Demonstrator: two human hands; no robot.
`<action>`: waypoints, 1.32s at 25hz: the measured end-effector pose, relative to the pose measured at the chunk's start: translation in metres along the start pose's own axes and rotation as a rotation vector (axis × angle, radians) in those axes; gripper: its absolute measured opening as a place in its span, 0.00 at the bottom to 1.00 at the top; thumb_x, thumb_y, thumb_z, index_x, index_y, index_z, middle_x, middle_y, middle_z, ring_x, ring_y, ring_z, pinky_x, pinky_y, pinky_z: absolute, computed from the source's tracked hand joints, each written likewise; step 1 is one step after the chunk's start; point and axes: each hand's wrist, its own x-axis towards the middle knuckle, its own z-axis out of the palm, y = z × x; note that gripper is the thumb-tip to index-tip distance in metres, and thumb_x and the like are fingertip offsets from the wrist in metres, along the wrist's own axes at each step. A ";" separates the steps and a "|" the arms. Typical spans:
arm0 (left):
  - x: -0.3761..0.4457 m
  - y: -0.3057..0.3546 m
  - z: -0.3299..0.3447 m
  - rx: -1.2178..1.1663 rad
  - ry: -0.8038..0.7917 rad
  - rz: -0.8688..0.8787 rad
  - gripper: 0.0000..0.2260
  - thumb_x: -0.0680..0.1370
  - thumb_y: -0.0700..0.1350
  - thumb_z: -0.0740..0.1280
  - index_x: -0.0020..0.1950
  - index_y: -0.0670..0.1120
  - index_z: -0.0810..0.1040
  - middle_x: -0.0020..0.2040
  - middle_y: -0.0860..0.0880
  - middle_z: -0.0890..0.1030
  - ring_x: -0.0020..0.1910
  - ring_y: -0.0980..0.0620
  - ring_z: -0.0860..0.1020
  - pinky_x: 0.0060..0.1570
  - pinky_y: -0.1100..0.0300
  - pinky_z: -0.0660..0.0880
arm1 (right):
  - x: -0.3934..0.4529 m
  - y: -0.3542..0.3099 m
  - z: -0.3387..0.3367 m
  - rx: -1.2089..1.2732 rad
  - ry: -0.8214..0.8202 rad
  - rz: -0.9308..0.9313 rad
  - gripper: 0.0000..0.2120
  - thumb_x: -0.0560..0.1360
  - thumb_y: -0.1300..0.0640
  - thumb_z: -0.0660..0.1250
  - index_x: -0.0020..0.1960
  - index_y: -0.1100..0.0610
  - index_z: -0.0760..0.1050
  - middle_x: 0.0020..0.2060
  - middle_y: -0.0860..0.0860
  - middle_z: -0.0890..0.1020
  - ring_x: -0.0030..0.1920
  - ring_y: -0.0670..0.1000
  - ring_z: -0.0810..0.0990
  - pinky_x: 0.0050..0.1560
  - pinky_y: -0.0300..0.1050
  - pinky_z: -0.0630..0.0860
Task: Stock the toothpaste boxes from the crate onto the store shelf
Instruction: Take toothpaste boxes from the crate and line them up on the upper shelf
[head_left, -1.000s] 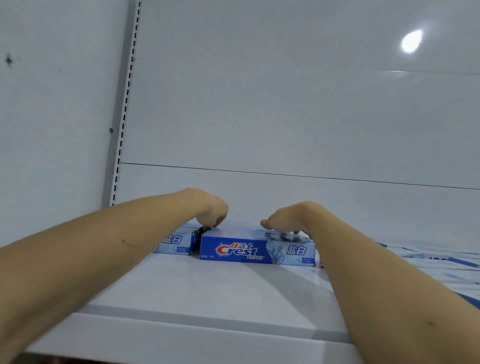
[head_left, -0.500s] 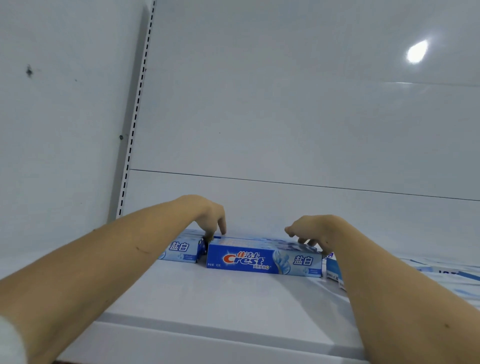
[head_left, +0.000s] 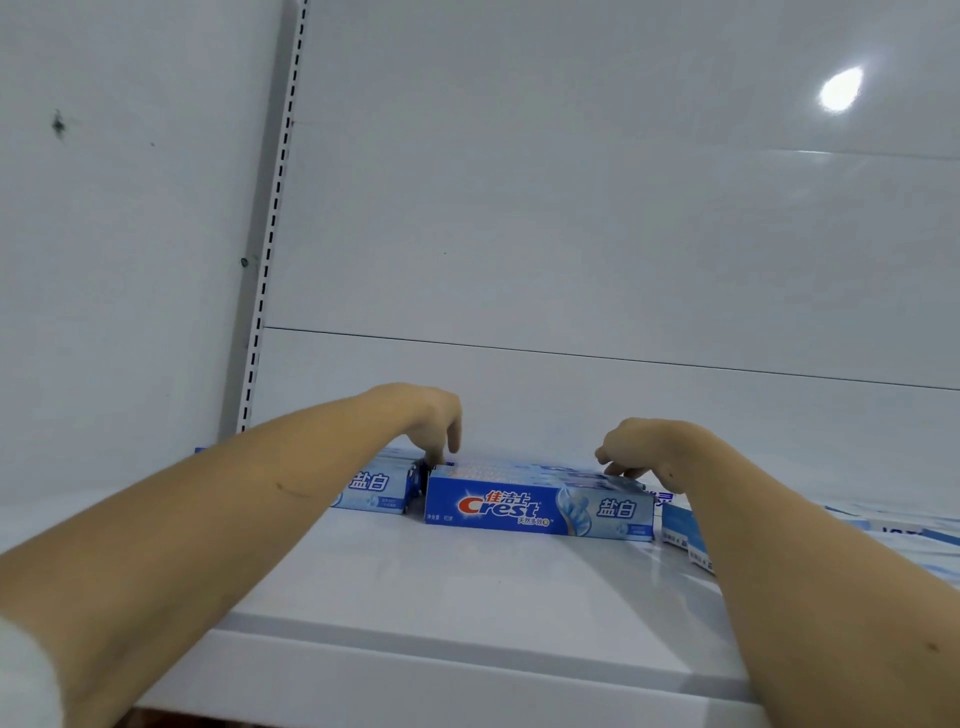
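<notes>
A blue Crest toothpaste box (head_left: 537, 506) lies lengthwise on the white shelf (head_left: 467, 587), its front face toward me. My left hand (head_left: 434, 428) hangs over the box's left end, fingers pointing down, fingertips touching that end in the gap to the neighbouring box (head_left: 376, 491). My right hand (head_left: 631, 449) hovers at the right end, loosely bent fingertips resting on the box's top. Neither hand is wrapped around the box. The crate is out of view.
More toothpaste boxes (head_left: 685, 535) lie to the right, partly hidden by my right forearm. The white back panel (head_left: 571, 234) rises just behind the row. A slotted upright (head_left: 275, 208) stands at the left. Bare shelf surface lies in front of the boxes.
Both hands have let go of the Crest box and lifted a little, fingers uncurling. The box rests on the shelf next to the left one.
</notes>
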 end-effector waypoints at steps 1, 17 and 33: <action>0.000 -0.004 0.000 -0.033 -0.013 -0.008 0.21 0.76 0.41 0.71 0.69 0.46 0.76 0.66 0.47 0.78 0.64 0.48 0.75 0.63 0.53 0.73 | 0.000 -0.001 0.000 -0.009 0.003 -0.006 0.16 0.82 0.60 0.54 0.66 0.66 0.70 0.61 0.58 0.80 0.56 0.54 0.78 0.63 0.47 0.73; -0.002 -0.009 0.013 -0.530 0.005 -0.084 0.17 0.78 0.34 0.66 0.65 0.47 0.78 0.64 0.45 0.79 0.63 0.49 0.73 0.66 0.50 0.70 | -0.008 0.014 -0.016 0.436 -0.017 0.100 0.19 0.82 0.61 0.54 0.71 0.63 0.68 0.53 0.61 0.82 0.55 0.57 0.76 0.63 0.58 0.65; 0.010 -0.008 0.018 -0.024 0.213 0.056 0.11 0.76 0.38 0.69 0.55 0.49 0.84 0.56 0.49 0.83 0.53 0.51 0.80 0.52 0.56 0.78 | 0.005 0.006 0.003 0.488 -0.068 0.133 0.20 0.80 0.55 0.62 0.68 0.63 0.64 0.63 0.62 0.70 0.58 0.60 0.75 0.62 0.56 0.75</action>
